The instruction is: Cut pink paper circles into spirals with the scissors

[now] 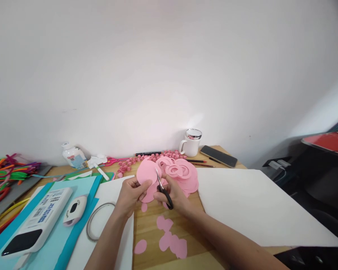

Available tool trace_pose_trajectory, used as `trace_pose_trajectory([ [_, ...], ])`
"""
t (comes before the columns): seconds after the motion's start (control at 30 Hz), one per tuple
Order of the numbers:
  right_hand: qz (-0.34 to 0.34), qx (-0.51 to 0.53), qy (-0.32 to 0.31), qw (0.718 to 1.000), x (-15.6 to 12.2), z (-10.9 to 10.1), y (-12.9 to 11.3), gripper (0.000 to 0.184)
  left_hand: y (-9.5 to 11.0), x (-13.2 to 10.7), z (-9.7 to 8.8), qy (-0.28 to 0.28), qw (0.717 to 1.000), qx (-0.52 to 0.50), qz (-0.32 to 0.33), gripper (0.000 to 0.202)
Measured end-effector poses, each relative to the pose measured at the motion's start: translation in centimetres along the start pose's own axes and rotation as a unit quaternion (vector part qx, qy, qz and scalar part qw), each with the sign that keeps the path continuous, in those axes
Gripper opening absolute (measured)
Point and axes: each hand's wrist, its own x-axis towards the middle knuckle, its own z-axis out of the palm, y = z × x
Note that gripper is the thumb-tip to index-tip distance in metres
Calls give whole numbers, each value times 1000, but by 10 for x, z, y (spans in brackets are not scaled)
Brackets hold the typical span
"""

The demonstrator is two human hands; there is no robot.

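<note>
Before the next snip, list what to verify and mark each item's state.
1. Left hand pinches the pink disc: ok.
2. Right hand holds the scissors by the black handles: ok.
3. Blades lie against the disc: ok.
4. Left thumb clear of the blades: cannot tell, they sit close.
5. Ring stack apart from the blades: ok.
6. Table below the hands free of scraps: not ok.

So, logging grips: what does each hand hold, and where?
Left hand pinches the pink paper disc at its lower edge; right hand holds black-handled scissors by their handles.
</note>
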Motion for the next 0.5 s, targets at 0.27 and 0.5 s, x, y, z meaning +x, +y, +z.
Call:
trace_pose_trajectory([
  [0.27,-8,-21,12,1000,1,-2,7,54,-2,1,-3,12,1000,-18,8,32],
  [0.5,-2,-18,7,1000,0,-1,4,56,-2,2,-1,-8,998,-67,6,29],
])
